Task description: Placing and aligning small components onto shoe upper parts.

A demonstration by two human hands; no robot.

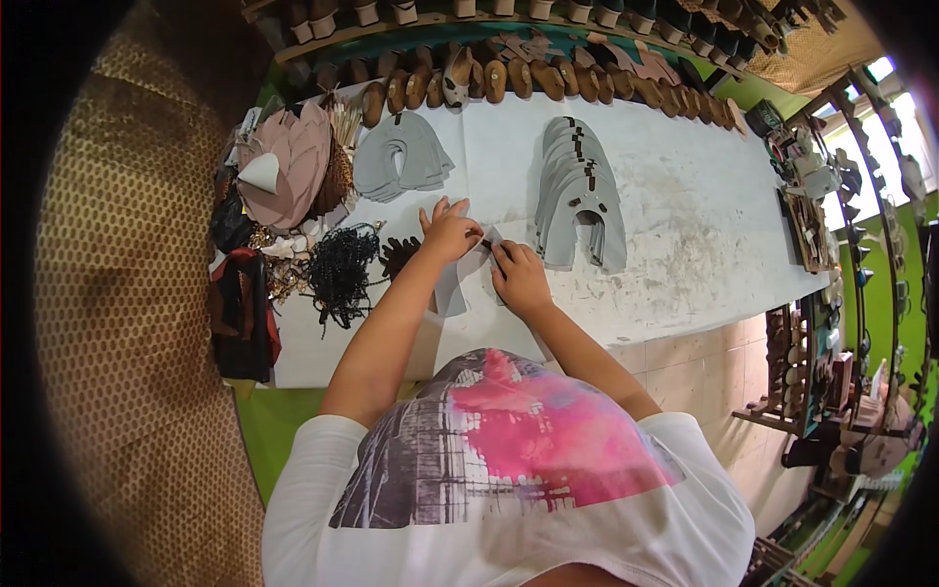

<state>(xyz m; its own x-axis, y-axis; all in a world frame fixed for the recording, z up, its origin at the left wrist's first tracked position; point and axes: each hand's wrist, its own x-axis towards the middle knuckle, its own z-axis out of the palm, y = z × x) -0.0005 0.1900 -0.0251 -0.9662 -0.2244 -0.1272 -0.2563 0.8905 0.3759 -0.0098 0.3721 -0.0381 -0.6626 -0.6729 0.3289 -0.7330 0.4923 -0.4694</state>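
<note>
Both my hands work over one grey U-shaped shoe upper piece (450, 293) on the white tabletop. My left hand (451, 235) pinches at its middle with thumb and forefinger, the other fingers lifted. From the other side, my right hand (521, 276) closes its fingers on the piece's edge. A small dark strip shows between the two hands; its exact hold is partly hidden by fingers. To the right lies an overlapping stack of grey upper pieces (579, 217) bearing small brown strips. Another pile of plain grey pieces (396, 157) sits beyond my left hand.
Dark brown strips (397, 256) and a tangle of black cords (342, 269) lie left of my forearm. Pink-beige cut pieces (284, 166) are heaped farther left. Brown shoe lasts (518, 78) line the table's far edge. Racks of shoes (861, 245) stand at right.
</note>
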